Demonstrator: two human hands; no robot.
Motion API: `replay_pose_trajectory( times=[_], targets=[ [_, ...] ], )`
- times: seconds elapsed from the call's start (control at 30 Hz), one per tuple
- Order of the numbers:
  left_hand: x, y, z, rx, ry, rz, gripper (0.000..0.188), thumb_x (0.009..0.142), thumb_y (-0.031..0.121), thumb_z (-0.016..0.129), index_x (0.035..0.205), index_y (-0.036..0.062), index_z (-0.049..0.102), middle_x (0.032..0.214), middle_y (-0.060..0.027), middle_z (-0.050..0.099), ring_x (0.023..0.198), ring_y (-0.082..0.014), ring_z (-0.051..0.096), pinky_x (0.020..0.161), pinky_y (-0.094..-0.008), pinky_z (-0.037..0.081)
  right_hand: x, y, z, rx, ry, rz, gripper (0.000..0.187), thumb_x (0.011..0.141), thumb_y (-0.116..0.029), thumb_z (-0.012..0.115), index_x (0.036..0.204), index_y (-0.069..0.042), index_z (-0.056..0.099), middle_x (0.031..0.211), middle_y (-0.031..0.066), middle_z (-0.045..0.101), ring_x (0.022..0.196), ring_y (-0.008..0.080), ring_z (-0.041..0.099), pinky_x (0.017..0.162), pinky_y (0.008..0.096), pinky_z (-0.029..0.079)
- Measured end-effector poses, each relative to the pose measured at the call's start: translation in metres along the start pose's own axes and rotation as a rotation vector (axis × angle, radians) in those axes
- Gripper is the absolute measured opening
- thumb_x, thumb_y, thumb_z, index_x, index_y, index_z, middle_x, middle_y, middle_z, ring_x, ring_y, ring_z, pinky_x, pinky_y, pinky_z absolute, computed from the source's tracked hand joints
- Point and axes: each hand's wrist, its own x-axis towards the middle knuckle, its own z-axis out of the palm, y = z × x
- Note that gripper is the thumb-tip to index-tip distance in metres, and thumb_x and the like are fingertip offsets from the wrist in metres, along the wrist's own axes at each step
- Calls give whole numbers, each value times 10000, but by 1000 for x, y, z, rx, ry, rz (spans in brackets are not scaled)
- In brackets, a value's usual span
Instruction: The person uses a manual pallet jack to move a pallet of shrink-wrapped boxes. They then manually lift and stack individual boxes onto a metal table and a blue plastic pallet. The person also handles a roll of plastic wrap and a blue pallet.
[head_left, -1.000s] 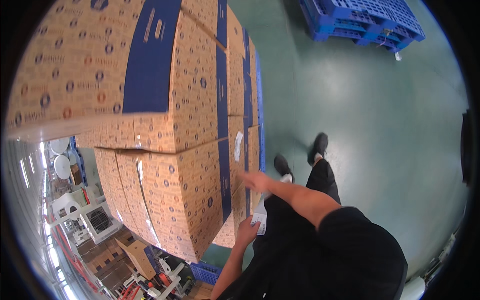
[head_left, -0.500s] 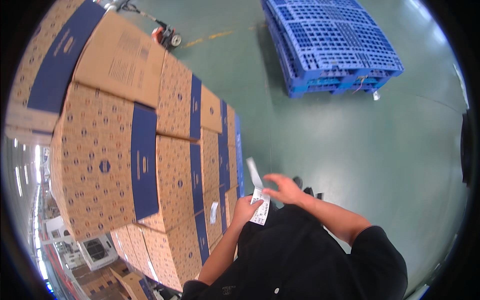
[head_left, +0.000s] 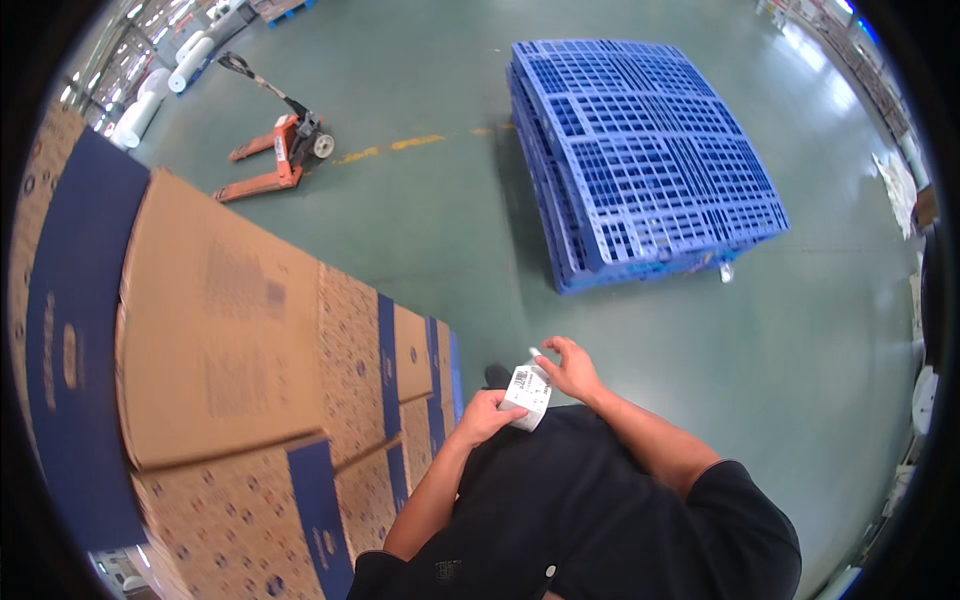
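A white printed label strip point(head_left: 527, 387) is held in front of my dark shirt. My left hand point(head_left: 481, 416) is closed on its lower left side, the thumb lying across the printed face. At the strip's upper end, my right hand point(head_left: 572, 371) is closed, thumb and fingers pinching a narrow white end. The strip looks bent or folded there, and part of it lies hidden behind the fingers.
Large cartons point(head_left: 225, 330) with blue bands stand stacked along my left. Ahead to the right sits a stack of blue plastic pallets point(head_left: 650, 150). An orange pallet jack point(head_left: 284, 150) stands farther off at left, near a yellow floor line point(head_left: 415, 142).
My view has tilted up and shows more of the floor ahead and the whole pallet jack. My right hand has gone from apart fingers beside the strip to pinching its upper end.
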Motion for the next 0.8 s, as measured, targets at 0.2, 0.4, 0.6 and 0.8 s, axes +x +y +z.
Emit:
replay_pose_trajectory(
  times=[0.2,0.4,0.6,0.8],
  targets=[
    [82,97,-92,342,189,131,218,830,190,713,926,-5,709,709,-33,681,722,-47,588,647,-273,478,135,-85,-1,211,-543,-175,251,863,-242,676,972,-16,693,920,183,691,874,352,662,778,414,519],
    [158,144,-168,219,348,88,232,832,185,702,994,18,707,817,-119,712,754,-136,657,709,-311,503,282,-79,54,225,-766,-126,202,911,-183,634,978,-1,694,796,140,689,725,211,660,689,338,512],
    [221,190,-252,109,629,5,290,821,209,707,1038,17,697,889,-149,720,787,-209,690,729,-345,511,444,-63,135,797,-996,500,135,931,-118,626,871,-12,683,823,57,684,752,142,641,705,299,526],
    [211,184,-313,38,982,-156,310,798,259,711,1023,46,704,872,-191,698,821,-343,679,738,-408,512,598,-91,206,681,-1266,885,96,948,-117,570,924,-42,625,905,83,675,810,201,661,761,382,555]
  ],
)
